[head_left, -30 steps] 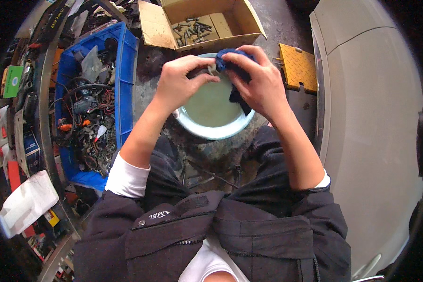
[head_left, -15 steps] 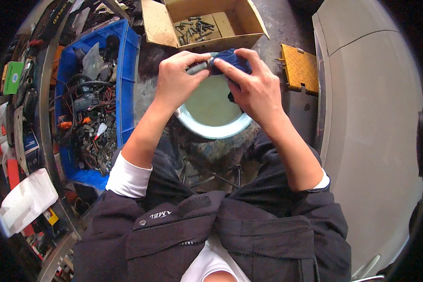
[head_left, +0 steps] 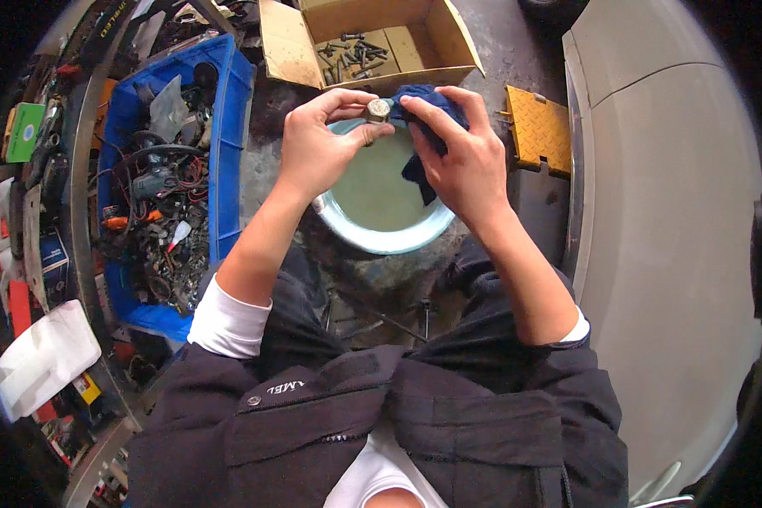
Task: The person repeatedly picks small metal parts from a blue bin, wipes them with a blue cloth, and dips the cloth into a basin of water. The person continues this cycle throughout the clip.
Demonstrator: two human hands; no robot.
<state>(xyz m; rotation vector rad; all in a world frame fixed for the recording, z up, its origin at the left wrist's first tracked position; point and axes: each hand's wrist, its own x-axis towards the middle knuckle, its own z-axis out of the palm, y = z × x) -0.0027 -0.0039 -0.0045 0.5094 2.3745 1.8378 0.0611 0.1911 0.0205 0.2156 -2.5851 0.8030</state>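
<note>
metal piece (head_left: 378, 110) and cloth (head_left: 416, 173) in hands (head_left: 320, 151); liquid (head_left: 381, 188) open toward basin's near edge (head_left: 384, 242).

The cloth (head_left: 416, 169) is navy, basin (head_left: 385, 241) pale blue, plate (head_left: 537, 129) tread-patterned yellow

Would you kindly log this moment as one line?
left hand: holds round-ended grey metal part | right hand: holds dark-blue cloth | below: pale-blue round basin | beyond: open brown cardboard box
</note>
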